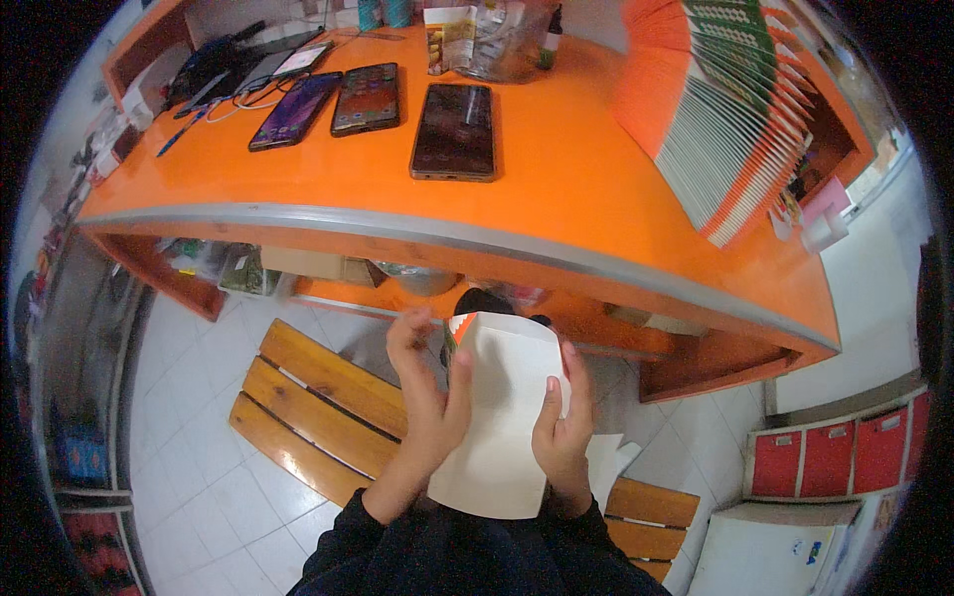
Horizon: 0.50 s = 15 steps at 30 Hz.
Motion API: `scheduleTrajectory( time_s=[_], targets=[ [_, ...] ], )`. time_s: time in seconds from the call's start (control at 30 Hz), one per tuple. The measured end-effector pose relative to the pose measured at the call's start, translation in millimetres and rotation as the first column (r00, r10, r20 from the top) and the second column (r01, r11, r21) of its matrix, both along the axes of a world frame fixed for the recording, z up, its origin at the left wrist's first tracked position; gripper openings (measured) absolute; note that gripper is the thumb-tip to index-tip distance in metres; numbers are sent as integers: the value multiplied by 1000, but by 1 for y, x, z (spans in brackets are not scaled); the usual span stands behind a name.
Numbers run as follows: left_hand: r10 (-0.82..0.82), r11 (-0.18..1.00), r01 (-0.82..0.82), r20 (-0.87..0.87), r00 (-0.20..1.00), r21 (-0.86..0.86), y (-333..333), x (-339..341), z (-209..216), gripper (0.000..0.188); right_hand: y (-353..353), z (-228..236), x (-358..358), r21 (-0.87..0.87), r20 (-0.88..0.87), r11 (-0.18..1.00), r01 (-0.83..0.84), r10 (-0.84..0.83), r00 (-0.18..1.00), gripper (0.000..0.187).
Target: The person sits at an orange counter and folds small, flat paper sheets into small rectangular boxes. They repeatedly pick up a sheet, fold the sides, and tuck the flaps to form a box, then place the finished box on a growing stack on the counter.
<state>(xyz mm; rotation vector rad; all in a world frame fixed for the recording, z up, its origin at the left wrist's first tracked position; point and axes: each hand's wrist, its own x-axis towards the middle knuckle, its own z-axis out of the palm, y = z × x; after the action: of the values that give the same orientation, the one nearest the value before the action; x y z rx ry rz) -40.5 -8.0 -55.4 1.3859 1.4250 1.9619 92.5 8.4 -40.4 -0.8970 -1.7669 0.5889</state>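
Note:
In front of my body a sheet of white card (502, 417) stands upright, its plain side toward me. A small orange and green printed part shows at its upper left corner. My right hand (566, 422) grips the card's right edge, thumb on the plain face and fingers round the side. At the left edge is my left hand (429, 397), its thumb and fingers raised and apart, slightly blurred, the palm beside the card. On the orange table (556, 149), to the right, lies a fanned stack of orange, green and white printed cards (730, 129).
Three phones lie on the table, the nearest a dark phone (453, 132). Behind them stand a small pouch (449, 42) and a clear plastic bag (497, 45). A wooden slatted bench (318, 397) is below me. Red drawers (830, 457) stand at the right.

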Motion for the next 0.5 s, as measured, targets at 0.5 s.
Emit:
scheduleTrajectory(
  time_s=[0.5],
  targets=[
    [36, 992, 16, -391, 920, 129, -30, 10, 25, 24, -14, -2, -26, -44, -437, 961, -274, 228, 870, 14]
  ],
)
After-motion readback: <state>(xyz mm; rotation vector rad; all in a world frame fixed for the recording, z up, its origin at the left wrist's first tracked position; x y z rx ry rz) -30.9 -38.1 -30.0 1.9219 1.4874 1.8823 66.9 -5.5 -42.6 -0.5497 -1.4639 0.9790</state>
